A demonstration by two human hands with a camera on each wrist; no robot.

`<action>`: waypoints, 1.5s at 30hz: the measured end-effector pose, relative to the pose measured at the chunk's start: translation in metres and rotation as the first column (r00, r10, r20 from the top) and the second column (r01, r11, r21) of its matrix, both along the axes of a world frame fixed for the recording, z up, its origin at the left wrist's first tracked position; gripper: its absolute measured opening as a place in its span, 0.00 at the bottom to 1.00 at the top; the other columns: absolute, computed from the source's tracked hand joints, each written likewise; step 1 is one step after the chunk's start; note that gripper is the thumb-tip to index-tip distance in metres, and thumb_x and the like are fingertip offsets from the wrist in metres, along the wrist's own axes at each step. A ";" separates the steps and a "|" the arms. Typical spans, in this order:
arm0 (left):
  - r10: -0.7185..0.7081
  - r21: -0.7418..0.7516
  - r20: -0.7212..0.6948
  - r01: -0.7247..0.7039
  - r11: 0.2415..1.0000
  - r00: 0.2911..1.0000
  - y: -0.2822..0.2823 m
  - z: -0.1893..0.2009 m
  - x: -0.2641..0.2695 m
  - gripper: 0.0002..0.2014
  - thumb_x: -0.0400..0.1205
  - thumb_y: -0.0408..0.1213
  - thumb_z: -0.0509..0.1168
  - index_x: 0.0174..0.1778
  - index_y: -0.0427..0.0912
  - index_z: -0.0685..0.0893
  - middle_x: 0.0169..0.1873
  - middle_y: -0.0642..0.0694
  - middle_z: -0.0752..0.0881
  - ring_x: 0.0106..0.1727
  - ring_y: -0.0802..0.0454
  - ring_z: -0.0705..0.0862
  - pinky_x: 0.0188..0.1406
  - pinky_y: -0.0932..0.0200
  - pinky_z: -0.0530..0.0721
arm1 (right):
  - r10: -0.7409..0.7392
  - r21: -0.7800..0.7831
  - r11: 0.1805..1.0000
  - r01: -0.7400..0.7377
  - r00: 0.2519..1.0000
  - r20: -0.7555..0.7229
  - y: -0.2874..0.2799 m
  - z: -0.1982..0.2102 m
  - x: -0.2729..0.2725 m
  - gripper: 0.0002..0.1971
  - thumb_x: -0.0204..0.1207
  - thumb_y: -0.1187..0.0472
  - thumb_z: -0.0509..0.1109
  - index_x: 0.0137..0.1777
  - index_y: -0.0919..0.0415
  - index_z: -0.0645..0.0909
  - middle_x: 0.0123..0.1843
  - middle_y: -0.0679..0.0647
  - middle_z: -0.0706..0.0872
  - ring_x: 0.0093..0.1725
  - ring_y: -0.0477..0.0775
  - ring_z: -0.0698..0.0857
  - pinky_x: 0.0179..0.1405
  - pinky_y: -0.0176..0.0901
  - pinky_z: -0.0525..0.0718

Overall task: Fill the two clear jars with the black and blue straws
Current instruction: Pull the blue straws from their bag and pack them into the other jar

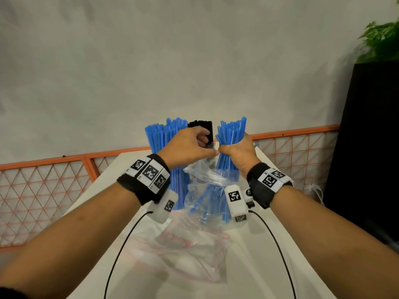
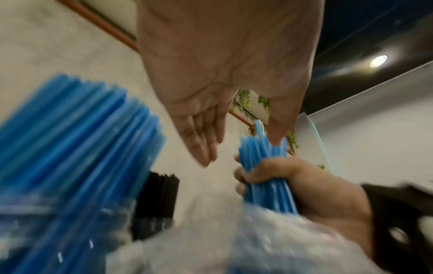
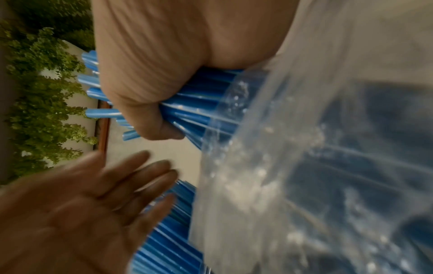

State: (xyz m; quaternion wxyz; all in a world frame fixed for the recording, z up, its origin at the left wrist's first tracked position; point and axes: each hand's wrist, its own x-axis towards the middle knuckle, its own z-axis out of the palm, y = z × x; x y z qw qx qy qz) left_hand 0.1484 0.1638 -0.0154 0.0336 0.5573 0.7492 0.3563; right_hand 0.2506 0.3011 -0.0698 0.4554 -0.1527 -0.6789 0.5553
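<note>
My right hand (image 1: 235, 151) grips a bundle of blue straws (image 1: 231, 132) upright over the table, and its lower half is still inside a clear plastic bag (image 1: 207, 186). My left hand (image 1: 207, 145) hovers just left of it with straight fingers (image 2: 201, 140) and holds nothing; its thumb reaches toward the bundle (image 2: 264, 166). Behind the left hand, a dense bunch of blue straws (image 1: 165, 137) stands upright, with black straws (image 1: 200, 127) beside it. The left wrist mostly hides the clear jars holding them; a blurred glass wall (image 2: 46, 231) shows in the left wrist view.
A second, flat plastic bag with red print (image 1: 190, 244) lies on the white table (image 1: 254, 272) nearer to me. An orange mesh fence (image 1: 43, 186) runs behind the table. A black cabinet (image 1: 367, 147) with a green plant (image 1: 382, 39) stands to the right.
</note>
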 end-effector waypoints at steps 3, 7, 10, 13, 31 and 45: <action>-0.036 -0.115 0.156 0.054 0.992 0.987 0.014 -0.016 0.009 0.39 0.69 0.45 0.83 0.74 0.43 0.75 0.62 0.48 0.85 0.62 0.54 0.85 0.65 0.56 0.84 | 0.031 -0.008 0.999 -0.031 0.999 -0.007 -0.006 0.002 -0.002 0.17 0.65 0.75 0.77 0.53 0.63 0.83 0.38 0.50 0.87 0.37 0.41 0.88 0.34 0.33 0.85; -0.120 0.037 0.347 0.114 0.993 0.930 0.027 -0.031 0.015 0.35 0.67 0.31 0.83 0.69 0.45 0.77 0.56 0.49 0.89 0.56 0.57 0.89 0.56 0.58 0.86 | 0.086 0.005 0.996 -0.086 0.996 0.020 -0.013 0.004 0.000 0.20 0.67 0.72 0.78 0.59 0.65 0.81 0.44 0.56 0.88 0.48 0.53 0.90 0.47 0.46 0.90; -0.195 0.193 0.461 0.116 0.974 0.866 0.033 -0.041 0.020 0.35 0.68 0.20 0.79 0.71 0.40 0.76 0.59 0.41 0.88 0.59 0.53 0.89 0.56 0.61 0.88 | 0.152 0.020 0.988 -0.153 0.987 0.045 -0.015 0.005 0.004 0.23 0.70 0.70 0.78 0.64 0.63 0.79 0.53 0.60 0.88 0.54 0.54 0.89 0.58 0.51 0.88; -0.222 0.291 0.519 0.074 0.954 0.826 0.039 -0.048 0.023 0.30 0.72 0.17 0.74 0.71 0.35 0.77 0.60 0.35 0.87 0.61 0.45 0.88 0.60 0.53 0.88 | 0.181 0.038 0.982 -0.186 0.978 0.102 -0.015 0.007 0.007 0.27 0.71 0.64 0.79 0.69 0.61 0.75 0.61 0.62 0.85 0.62 0.57 0.85 0.67 0.55 0.82; -0.136 0.410 0.652 -0.196 0.891 0.746 0.057 -0.060 0.018 0.20 0.66 0.21 0.78 0.50 0.42 0.83 0.39 0.45 0.90 0.41 0.50 0.91 0.41 0.54 0.91 | -0.057 0.218 0.976 -0.001 0.964 0.259 0.007 0.013 0.030 0.18 0.88 0.50 0.52 0.72 0.49 0.74 0.66 0.56 0.72 0.72 0.55 0.68 0.76 0.53 0.63; -0.091 0.350 0.699 -0.228 0.908 0.709 0.063 -0.064 0.003 0.22 0.66 0.24 0.81 0.51 0.41 0.81 0.44 0.40 0.89 0.45 0.45 0.91 0.41 0.52 0.92 | 0.153 -0.316 0.949 -0.015 0.896 0.418 0.054 -0.030 0.030 0.35 0.65 0.72 0.61 0.76 0.59 0.71 0.62 0.55 0.82 0.68 0.56 0.76 0.67 0.49 0.72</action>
